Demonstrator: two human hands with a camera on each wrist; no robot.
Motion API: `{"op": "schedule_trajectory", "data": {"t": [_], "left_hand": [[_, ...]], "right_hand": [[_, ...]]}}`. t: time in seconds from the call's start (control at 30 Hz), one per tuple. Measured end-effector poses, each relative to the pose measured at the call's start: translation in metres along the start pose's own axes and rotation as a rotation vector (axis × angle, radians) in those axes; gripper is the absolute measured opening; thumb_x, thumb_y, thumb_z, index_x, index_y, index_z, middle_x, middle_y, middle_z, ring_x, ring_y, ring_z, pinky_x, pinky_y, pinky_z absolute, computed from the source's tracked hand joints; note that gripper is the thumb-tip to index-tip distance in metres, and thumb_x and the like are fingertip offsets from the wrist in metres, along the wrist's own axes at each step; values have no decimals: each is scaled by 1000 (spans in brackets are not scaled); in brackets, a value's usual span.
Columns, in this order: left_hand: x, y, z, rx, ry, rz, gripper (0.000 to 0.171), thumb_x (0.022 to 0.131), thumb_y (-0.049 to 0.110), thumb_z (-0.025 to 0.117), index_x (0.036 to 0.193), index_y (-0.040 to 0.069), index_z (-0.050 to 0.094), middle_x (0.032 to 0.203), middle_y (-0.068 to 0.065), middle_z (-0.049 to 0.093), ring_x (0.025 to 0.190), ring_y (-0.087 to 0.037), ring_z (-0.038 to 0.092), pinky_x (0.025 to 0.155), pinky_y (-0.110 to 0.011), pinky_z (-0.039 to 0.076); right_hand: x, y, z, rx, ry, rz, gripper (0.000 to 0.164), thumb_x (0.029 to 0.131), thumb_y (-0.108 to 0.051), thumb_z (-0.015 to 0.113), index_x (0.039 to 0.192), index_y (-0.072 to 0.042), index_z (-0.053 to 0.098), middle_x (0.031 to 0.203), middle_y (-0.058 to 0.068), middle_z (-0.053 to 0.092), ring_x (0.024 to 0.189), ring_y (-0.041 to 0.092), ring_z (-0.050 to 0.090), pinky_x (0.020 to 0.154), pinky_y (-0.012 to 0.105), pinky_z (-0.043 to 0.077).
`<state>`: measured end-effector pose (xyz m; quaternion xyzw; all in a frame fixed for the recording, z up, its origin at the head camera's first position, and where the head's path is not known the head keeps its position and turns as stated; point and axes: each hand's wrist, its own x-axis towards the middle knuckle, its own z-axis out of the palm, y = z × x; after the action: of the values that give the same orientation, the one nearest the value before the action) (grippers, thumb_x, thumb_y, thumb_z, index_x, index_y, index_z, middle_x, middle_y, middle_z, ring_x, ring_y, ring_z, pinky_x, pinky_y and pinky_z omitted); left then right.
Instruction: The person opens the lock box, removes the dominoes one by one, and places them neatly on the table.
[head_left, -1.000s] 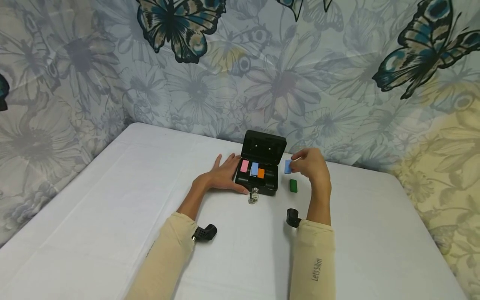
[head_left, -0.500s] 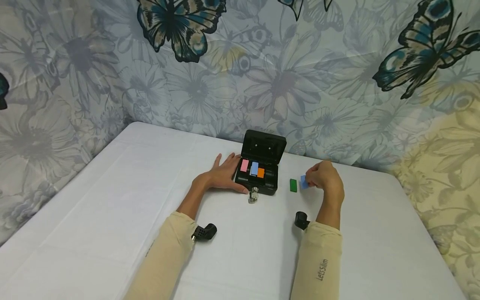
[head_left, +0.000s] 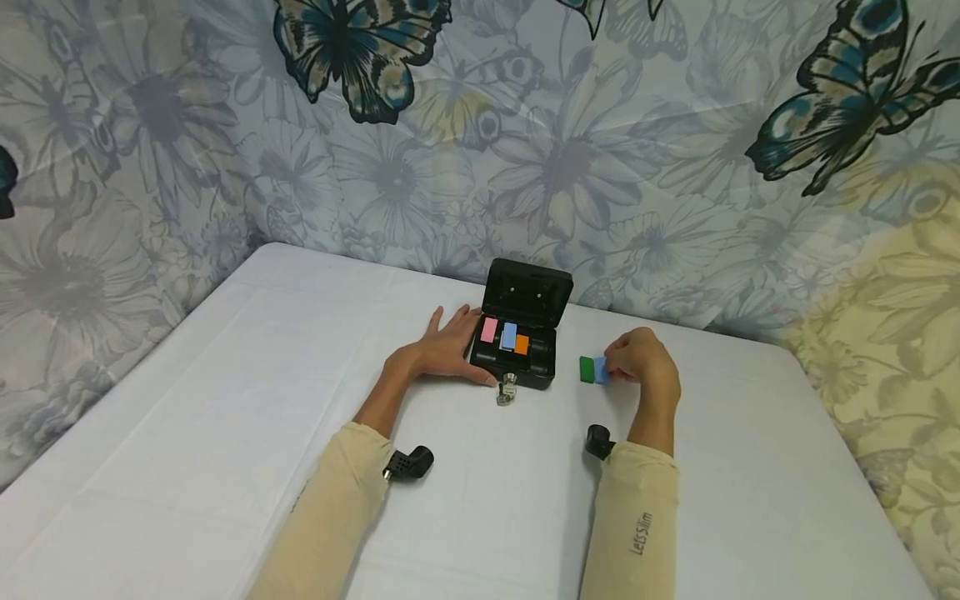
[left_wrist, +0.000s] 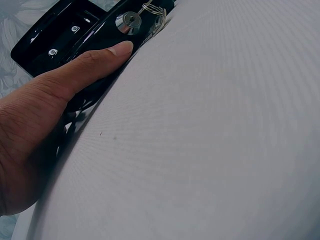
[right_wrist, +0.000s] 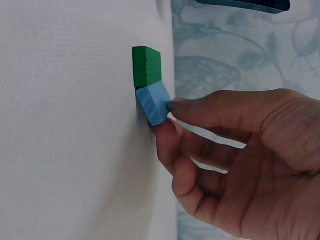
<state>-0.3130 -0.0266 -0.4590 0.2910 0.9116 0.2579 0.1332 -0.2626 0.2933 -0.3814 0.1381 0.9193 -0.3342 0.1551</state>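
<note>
My right hand (head_left: 647, 362) pinches a light blue block (right_wrist: 155, 102) between thumb and fingers, right of the black box. The blue block, slightly tilted, touches the end of a green block (right_wrist: 147, 67) on the white table. With fingers spread, my left hand (head_left: 446, 347) rests against the left side of the black cash box (head_left: 534, 382). Its thumb lies along the box front near the round lock (left_wrist: 128, 22) in the left wrist view. Inside the open box are a pink block (head_left: 488, 330), another blue block (head_left: 508, 336) and an orange block (head_left: 522, 344).
The box lid (head_left: 527, 293) stands raised at the back, close to the patterned wall cloth (head_left: 570, 167). Keys (head_left: 507, 392) hang from the lock at the front of the box. White cloth covers the table (head_left: 480, 517).
My right hand has moved right and toward me with the blue block, passing to the far side of the green block, then brought it left against it. My left hand stays still.
</note>
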Motion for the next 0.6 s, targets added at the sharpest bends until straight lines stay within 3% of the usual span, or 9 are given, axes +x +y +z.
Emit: {"op": "schedule_trajectory", "data": {"t": [0.6], "left_hand": [[0, 1, -1, 0, -6, -3, 126, 81, 61, 79, 170, 13, 4, 179, -9, 6, 167, -27, -6, 131, -58, -17]], "right_hand": [[0, -5, 4, -45, -8, -42, 34, 87, 1, 67, 119, 12, 70, 73, 0, 70, 73, 14, 60, 64, 25, 51]]}}
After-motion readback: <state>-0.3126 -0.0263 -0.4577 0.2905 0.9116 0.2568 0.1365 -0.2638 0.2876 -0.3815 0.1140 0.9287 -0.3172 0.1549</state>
